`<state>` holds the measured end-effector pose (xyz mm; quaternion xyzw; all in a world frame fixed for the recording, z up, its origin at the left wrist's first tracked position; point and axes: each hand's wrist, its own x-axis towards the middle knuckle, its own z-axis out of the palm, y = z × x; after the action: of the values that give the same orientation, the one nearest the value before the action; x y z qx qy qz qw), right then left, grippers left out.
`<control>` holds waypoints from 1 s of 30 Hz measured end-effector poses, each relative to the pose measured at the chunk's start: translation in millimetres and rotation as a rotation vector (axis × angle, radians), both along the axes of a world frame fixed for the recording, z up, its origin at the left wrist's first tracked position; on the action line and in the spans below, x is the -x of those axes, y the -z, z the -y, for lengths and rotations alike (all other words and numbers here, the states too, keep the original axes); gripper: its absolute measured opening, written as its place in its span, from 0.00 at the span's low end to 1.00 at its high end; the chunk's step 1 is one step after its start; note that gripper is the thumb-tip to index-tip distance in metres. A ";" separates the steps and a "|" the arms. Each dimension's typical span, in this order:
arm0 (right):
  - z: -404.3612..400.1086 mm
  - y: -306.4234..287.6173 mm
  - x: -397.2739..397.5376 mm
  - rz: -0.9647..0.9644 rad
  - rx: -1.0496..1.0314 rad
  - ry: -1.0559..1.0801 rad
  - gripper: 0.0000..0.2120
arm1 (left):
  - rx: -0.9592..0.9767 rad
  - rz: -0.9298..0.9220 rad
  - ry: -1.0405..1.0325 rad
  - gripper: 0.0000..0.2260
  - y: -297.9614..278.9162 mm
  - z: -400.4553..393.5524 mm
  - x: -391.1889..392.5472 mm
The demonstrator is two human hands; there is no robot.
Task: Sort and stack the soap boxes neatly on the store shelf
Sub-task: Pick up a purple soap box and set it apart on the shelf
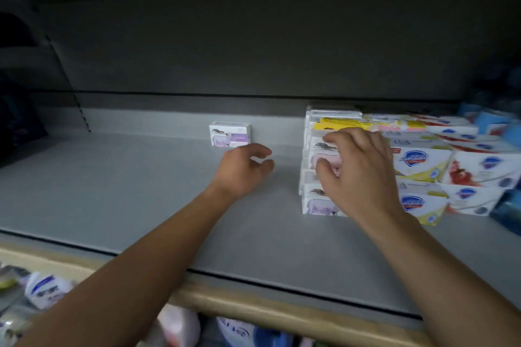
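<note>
Down on the grey shelf [127, 191] now. Far back, standing alone against the rear wall, a lone purple soap box [229, 134]. Just in front and right of it, left hand [242, 170] hovering, grip released, fingers loosely curled around nothing. Further right, right hand [358, 169] grasping a pink soap box [327, 159] in the white stack [321, 203]. Beyond, touching that stack, yellow and red soap boxes [451, 166] piled high.

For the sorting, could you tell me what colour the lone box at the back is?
White with a lilac panel; the lone box shows best in the head view.
</note>
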<state>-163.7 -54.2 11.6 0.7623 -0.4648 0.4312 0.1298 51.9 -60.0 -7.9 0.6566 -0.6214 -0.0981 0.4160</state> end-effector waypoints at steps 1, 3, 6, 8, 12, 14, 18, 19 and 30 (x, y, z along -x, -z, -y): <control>-5.4 1.4 8.3 0.000 -0.003 -0.019 0.16 | 0.012 -0.039 0.034 0.09 1.1 -11.1 10.1; -14.9 6.2 26.9 -0.024 -0.027 -0.039 0.15 | 0.009 -0.103 0.107 0.08 3.7 -28.7 30.0; -20.8 19.8 50.3 -0.145 -0.093 -0.012 0.15 | -0.021 -0.151 0.168 0.10 8.5 -37.8 56.3; -21.4 30.4 56.1 -0.240 -0.141 0.015 0.18 | -0.021 -0.188 0.166 0.12 15.7 -40.5 68.3; -23.6 46.2 52.5 -0.197 -0.131 0.007 0.19 | -0.019 -0.223 0.207 0.22 30.9 -38.1 78.3; -24.4 48.4 51.9 -0.170 -0.086 -0.025 0.20 | -0.031 -0.188 0.168 0.22 32.0 -34.9 77.9; -26.0 49.7 55.7 -0.139 -0.100 -0.100 0.21 | -0.015 -0.149 0.175 0.11 31.0 -36.4 75.1; -26.3 49.9 57.5 -0.125 -0.106 -0.113 0.23 | -0.002 -0.185 0.198 0.09 30.7 -38.5 74.2; -29.9 46.3 66.3 0.109 -0.343 -0.513 0.37 | -0.105 -0.990 0.397 0.06 20.7 -52.2 62.2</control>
<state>-230.0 -24.4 -34.8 0.8412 -0.3294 0.4056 -0.1390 -10.3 -7.8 -28.6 0.4215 -0.4574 -0.5040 0.5993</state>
